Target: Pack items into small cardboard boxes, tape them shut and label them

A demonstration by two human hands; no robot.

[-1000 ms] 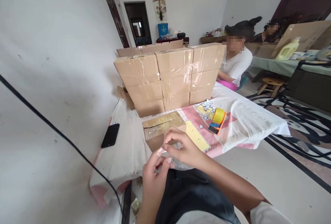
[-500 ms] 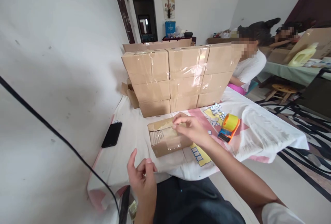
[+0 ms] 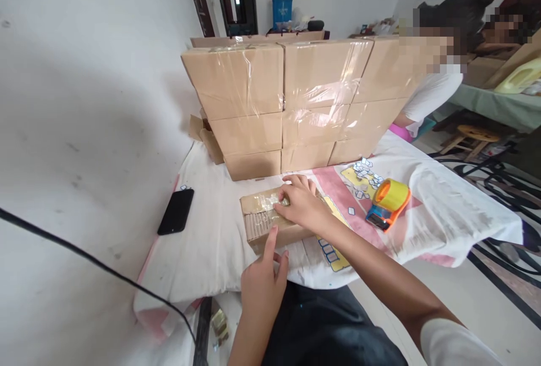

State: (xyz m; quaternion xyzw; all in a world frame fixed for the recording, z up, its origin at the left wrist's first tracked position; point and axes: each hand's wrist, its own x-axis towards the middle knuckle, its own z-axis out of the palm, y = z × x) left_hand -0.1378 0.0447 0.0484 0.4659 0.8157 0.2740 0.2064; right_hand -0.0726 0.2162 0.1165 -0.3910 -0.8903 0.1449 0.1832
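Small cardboard box (image 3: 289, 235), sitting on the pale patterned tablecloth (image 3: 211, 253), just in front of the stacked cartons (image 3: 281, 106), and here's my right hand (image 3: 298, 202) over its taped top, fingers bent, though from where I watch I can't tell whether they grip anything. My left hand (image 3: 264, 276) is half open at the near side, index finger stretched to the box's edge, nothing visible in its grasp! Black phone (image 3: 176, 211) off left, tape dispenser (image 3: 389, 202) off right, both well apart from my fingers.
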